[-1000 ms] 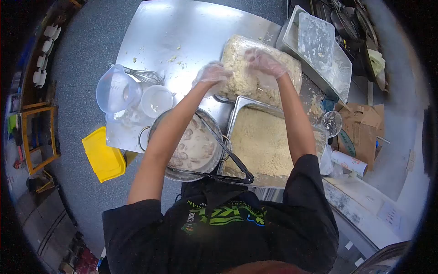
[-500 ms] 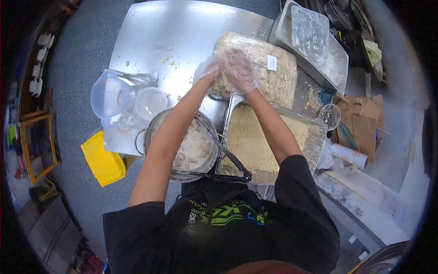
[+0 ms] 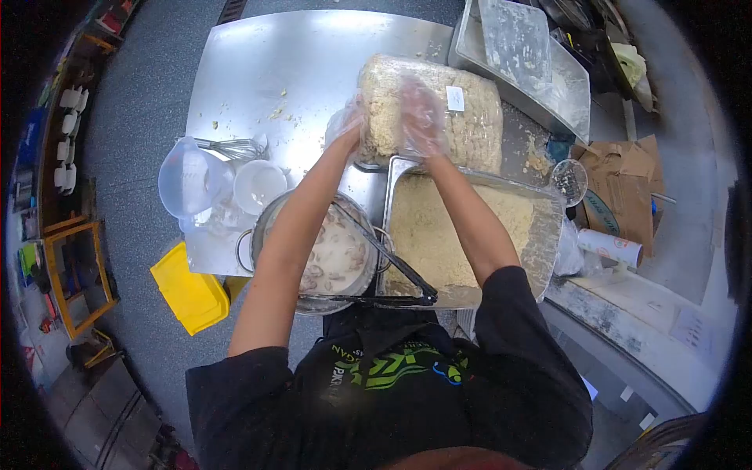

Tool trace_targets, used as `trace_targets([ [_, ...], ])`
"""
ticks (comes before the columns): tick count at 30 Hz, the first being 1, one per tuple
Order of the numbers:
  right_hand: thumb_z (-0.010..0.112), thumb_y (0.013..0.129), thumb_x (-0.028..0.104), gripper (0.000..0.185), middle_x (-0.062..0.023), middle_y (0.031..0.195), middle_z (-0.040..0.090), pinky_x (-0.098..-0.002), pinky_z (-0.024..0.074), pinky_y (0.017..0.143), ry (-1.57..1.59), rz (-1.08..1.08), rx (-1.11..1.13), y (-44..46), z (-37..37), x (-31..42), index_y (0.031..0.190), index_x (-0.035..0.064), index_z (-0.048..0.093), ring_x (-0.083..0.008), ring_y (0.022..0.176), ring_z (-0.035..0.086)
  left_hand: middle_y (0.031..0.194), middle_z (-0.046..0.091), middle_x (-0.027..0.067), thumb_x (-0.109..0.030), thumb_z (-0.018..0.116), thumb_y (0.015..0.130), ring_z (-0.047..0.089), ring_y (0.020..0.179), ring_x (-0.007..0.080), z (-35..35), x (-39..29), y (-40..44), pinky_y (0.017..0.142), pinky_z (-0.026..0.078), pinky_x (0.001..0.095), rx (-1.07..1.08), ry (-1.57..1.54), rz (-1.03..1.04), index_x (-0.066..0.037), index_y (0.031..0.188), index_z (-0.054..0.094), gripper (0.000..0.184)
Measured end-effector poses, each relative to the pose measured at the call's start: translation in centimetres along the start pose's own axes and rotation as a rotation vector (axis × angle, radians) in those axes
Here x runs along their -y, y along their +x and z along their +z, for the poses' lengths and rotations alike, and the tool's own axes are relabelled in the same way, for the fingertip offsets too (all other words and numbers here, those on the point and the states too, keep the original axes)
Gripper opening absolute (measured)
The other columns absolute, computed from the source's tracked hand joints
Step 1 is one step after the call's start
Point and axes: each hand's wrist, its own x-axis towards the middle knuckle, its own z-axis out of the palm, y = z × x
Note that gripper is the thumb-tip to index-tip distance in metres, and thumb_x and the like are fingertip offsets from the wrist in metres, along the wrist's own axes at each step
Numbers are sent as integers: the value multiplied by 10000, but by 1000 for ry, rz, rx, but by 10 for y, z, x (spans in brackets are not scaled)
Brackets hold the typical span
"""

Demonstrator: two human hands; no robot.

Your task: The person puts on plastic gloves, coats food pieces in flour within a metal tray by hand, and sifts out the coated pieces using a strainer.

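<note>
A film-wrapped tray of crumb-coated pieces (image 3: 474,137), with a white label (image 3: 455,99) on top, lies at the far side of the table. My right hand (image 3: 421,117), in a clear plastic glove, rests flat over its upper left part, fingers stretched and a little blurred. My left hand (image 3: 346,125), gloved too, is at the tray's left edge; its fingers are mostly hidden. Below my forearms are a pot of pieces in pale batter (image 3: 333,258) and a metal pan of yellowish crumbs (image 3: 439,243). Black-handled tongs (image 3: 403,274) lie across the pot toward the pan.
On the left of the steel table (image 3: 266,63) are a plastic jug (image 3: 184,184), a whisk (image 3: 235,147) and a white tub (image 3: 259,188). Metal trays (image 3: 548,86) stand at the far right. A cardboard box (image 3: 619,180) and a yellow lid (image 3: 188,290) are beside the table.
My hands have moved apart: the right lies flatter on the wrapped tray, the left has shifted to its edge. More of the tray's left end shows. The camera view has shifted slightly.
</note>
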Motion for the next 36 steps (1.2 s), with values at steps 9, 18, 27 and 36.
trace_targets([
  [9, 417, 838, 244, 438, -114, 1305, 290, -327, 246, 985, -1157, -307, 190, -21, 16, 1, 1233, 67, 348, -228, 1174, 328, 1184, 405, 146, -460, 229, 870, 426, 1043, 195, 8, -31, -34, 828, 389, 315, 80, -51, -115, -9, 1220, 337, 581],
  [18, 431, 831, 162, 221, -105, 896, 583, -327, 412, 756, -829, -392, -261, -90, -89, 92, 938, 13, 554, -224, 820, 544, 1069, 486, 137, -463, 287, 864, 466, 964, 194, -21, 4, 15, 808, 393, 302, -168, -10, -35, -11, 1177, 402, 561],
  [27, 492, 814, 192, 217, -79, 793, 583, -256, 440, 644, 7, 329, -462, -262, -224, 6, 894, 4, 567, -140, 719, 551, 1020, 540, 187, -407, 425, 813, 527, 903, 253, -4, -6, -15, 746, 416, 343, -149, 580, 168, -19, 1050, 525, 466],
  [36, 498, 811, 259, 441, -134, 1184, 402, -358, 259, 958, -434, 162, -15, -269, -130, -85, 1171, 32, 383, -271, 1118, 356, 1154, 475, 146, -329, 436, 825, 488, 1029, 252, 88, -57, -146, 880, 365, 340, -443, 1044, 603, -75, 1127, 487, 398],
])
